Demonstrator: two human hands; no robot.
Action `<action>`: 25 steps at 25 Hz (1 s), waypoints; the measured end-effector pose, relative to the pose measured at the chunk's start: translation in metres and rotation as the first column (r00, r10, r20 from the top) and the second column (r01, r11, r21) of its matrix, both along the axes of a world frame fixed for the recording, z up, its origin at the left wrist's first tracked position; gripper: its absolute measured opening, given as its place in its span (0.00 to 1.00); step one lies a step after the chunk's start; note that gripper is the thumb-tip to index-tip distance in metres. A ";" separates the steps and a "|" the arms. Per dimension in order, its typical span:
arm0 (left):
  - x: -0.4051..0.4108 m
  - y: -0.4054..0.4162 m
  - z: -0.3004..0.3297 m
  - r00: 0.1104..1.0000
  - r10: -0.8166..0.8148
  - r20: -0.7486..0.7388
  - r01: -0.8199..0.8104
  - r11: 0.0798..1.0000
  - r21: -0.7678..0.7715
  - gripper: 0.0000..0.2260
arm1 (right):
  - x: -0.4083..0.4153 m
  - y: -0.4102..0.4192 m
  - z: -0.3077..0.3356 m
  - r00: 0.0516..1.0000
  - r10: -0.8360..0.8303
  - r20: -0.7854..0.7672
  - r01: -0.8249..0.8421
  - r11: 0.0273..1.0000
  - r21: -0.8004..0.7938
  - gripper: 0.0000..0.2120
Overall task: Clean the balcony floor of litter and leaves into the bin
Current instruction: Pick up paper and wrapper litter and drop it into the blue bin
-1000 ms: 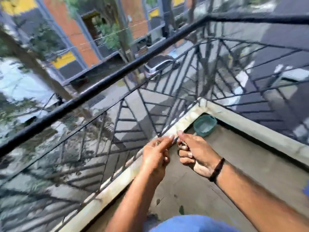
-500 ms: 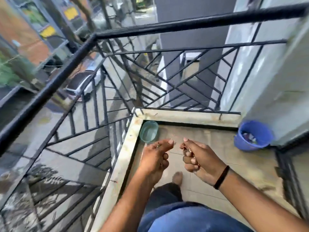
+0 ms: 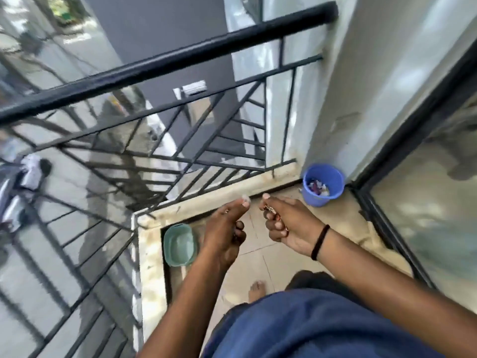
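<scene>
Both hands are held up in front of the body, close together, while the view has swung round over the last second from the street-side railing corner to the balcony's far corner, so that the blue bin (image 3: pixel 322 184) is now seen whole against the wall. The left hand (image 3: pixel 227 228) is curled shut, thumb pressed on the forefinger; a tiny scrap may be pinched there, but what it is cannot be told. The right hand (image 3: pixel 286 223) is closed on a small clump of litter (image 3: pixel 270 209), brownish and reddish, just showing between thumb and fingers. The grip of both hands appears unchanged across the turn, and nothing has been dropped. The bin stands on the tiled floor (image 3: pixel 260 257) beside the glass door frame (image 3: pixel 387 228), already holding mixed scraps, and lies just beyond the right hand. A green tub (image 3: pixel 179 245) sits in the railing-side corner beneath the left forearm. It is judged that collecting is over for this handful and that carrying it to the bin for release is the step in hand.
</scene>
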State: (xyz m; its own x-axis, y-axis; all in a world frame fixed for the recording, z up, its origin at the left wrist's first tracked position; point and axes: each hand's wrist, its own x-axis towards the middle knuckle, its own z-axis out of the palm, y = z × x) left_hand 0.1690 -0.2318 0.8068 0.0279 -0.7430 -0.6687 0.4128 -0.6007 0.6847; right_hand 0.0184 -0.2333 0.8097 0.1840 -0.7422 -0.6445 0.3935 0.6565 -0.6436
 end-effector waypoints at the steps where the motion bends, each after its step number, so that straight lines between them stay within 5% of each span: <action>1: -0.021 -0.018 -0.003 0.998 -0.055 -0.017 0.055 0.998 0.020 0.04 | -0.018 -0.006 -0.001 0.998 -0.068 0.010 0.068 0.998 0.003 0.11; 7: -0.173 -0.085 -0.032 0.865 -0.502 0.017 0.495 0.857 0.144 0.03 | -0.165 -0.031 -0.068 0.830 -0.558 0.004 0.549 0.816 0.180 0.09; 12: -0.262 -0.148 -0.091 0.748 -0.642 0.168 0.570 0.751 0.333 0.03 | -0.255 -0.046 -0.138 0.704 -0.706 -0.070 0.689 0.657 0.305 0.10; 19: -0.323 -0.245 -0.281 0.792 -0.607 0.071 0.453 0.662 0.597 0.06 | -0.313 -0.113 -0.277 0.701 -0.687 -0.191 0.680 0.562 0.472 0.10; 25: -0.372 -0.333 -0.419 0.866 -0.492 0.084 0.397 0.781 0.482 0.06 | -0.325 -0.186 -0.392 0.671 -0.721 -0.173 0.671 0.491 0.555 0.05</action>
State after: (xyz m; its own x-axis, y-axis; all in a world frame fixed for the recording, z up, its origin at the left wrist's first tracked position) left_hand -0.2034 -0.5650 0.3873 -0.0683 -0.3370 -0.9390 -0.0885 -0.9355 0.3422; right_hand -0.3063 -0.4193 0.4177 -0.1718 -0.1824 -0.9681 0.9074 0.3533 -0.2276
